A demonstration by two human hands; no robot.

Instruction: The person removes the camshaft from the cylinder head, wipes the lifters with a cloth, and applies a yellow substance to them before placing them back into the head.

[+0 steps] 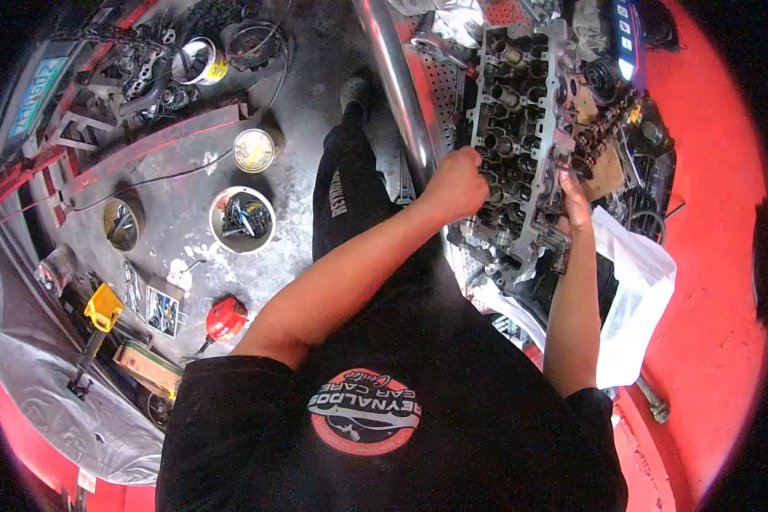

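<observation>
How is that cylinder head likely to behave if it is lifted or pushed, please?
The cylinder head looks a thick metal casting, so probably stiff and heavy for its size. Its grimy surface may be slippery under the left hand and right hand. Long and flat, it seems unlikely to roll.

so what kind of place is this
Most likely a car repair workshop: the left hand and right hand are on an engine cylinder head, a tub of tools sits on the stained floor, and the shirt bears a car-care logo.
</observation>
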